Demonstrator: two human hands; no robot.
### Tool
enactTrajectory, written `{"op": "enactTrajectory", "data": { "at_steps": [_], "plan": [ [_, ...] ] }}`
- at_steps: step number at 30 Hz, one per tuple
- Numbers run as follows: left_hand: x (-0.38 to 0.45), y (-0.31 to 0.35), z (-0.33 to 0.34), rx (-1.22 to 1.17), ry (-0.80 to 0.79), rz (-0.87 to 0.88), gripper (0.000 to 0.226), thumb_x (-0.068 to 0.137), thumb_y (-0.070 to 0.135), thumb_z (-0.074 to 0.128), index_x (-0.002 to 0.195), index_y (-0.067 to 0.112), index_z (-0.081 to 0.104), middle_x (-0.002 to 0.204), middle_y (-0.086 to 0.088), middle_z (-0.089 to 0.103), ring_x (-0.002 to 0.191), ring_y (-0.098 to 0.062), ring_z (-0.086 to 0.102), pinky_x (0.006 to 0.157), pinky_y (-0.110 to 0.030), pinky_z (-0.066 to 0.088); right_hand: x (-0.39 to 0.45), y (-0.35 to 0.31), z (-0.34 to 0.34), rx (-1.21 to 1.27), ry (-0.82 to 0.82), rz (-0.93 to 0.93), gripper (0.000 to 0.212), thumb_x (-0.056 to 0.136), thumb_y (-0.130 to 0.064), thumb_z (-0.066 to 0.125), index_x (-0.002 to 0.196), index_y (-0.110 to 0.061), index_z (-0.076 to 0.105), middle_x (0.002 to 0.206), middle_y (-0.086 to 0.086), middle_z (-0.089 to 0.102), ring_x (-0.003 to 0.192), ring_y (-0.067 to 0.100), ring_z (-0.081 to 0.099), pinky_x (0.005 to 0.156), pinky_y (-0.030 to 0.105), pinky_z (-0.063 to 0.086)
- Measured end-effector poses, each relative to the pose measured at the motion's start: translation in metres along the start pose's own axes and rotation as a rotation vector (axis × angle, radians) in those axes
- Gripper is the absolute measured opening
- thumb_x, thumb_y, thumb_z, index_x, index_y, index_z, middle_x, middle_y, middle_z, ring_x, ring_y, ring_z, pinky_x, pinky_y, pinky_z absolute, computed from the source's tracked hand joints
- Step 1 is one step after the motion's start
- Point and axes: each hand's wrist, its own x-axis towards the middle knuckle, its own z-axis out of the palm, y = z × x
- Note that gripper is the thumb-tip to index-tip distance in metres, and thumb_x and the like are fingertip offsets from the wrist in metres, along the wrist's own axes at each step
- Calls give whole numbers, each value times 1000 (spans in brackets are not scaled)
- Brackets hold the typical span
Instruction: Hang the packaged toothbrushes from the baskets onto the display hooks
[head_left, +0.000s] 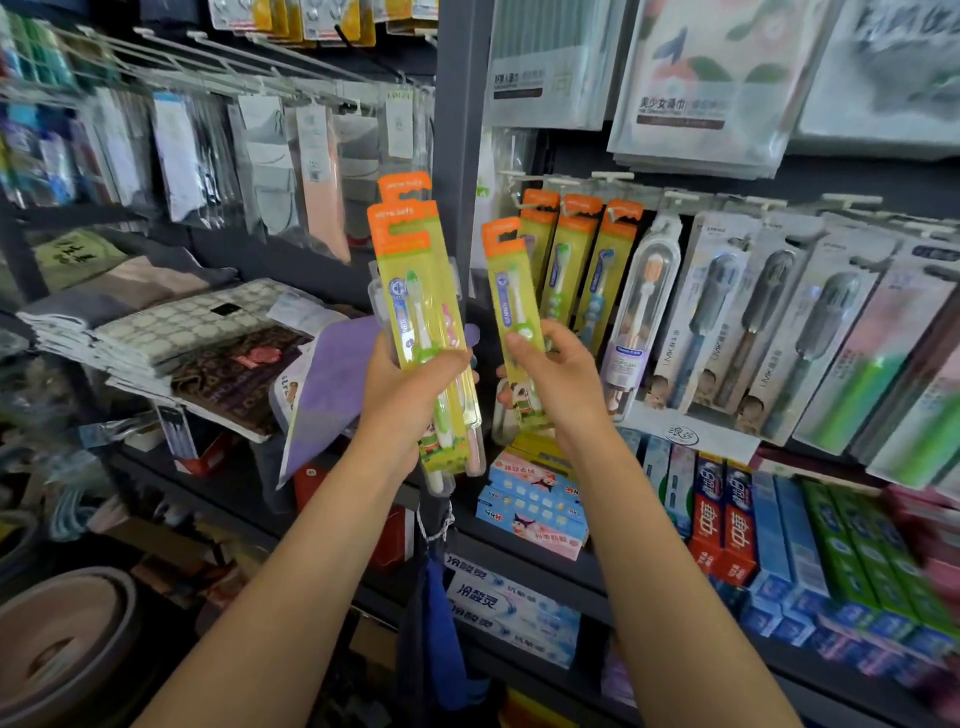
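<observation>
Left hand (410, 384) gripped a spare stack of packs (415, 312) low by their bodies, while right hand (550, 374) pinched a single pack (511, 291) upright, hang-tab up, near the display hook (524, 182), likely for threading.

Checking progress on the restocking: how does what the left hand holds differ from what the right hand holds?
The left hand grips a fanned stack of several toothbrush packs; the right hand pinches a single pack. The stack sits in front of the grey shelf post, while the single pack is nearer the matching packs already hanging. The stack shows green and pink brushes; the single pack shows a green one. Both have orange tops, yellow-green cards and stand upright.
</observation>
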Motion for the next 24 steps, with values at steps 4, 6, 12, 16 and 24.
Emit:
{"op": "enactTrajectory", "data": {
  "at_steps": [4,6,12,16,24],
  "plan": [
    [-2,1,1,15,-28,-6,34,86,3,73,102,30,61,99,-5,75,95,-25,73,84,-44,59,23,-1,9,-107,41,13,25,90,-37,74,107,-18,72,103,9,74,92,40,71,85,59,58],
    [-1,3,2,16,-30,-15,34,85,5,74,104,30,61,101,-6,74,97,-27,73,86,-46,59,35,-2,13,-98,75,10,36,82,-45,74,108,-19,72,111,12,73,99,41,69,91,59,56],
    [1,8,5,-11,-23,-26,36,80,8,77,104,29,60,98,-6,74,94,-31,73,88,-50,59,57,-4,15,-77,219,-16,18,97,-17,67,109,-3,66,78,2,67,63,18,66,56,32,56],
    [0,9,5,-10,-21,-29,42,70,18,78,107,30,60,99,-5,75,94,-29,74,88,-50,59,63,-5,15,-35,282,8,14,99,-24,66,97,-11,61,73,-5,62,63,12,60,62,27,54],
    [-3,5,7,73,-24,86,37,83,3,76,99,30,57,86,10,74,85,-13,74,75,-34,60,51,20,-1,-358,250,162,39,95,-48,64,101,-9,57,85,-3,55,91,24,60,76,35,48]
  ]
}}
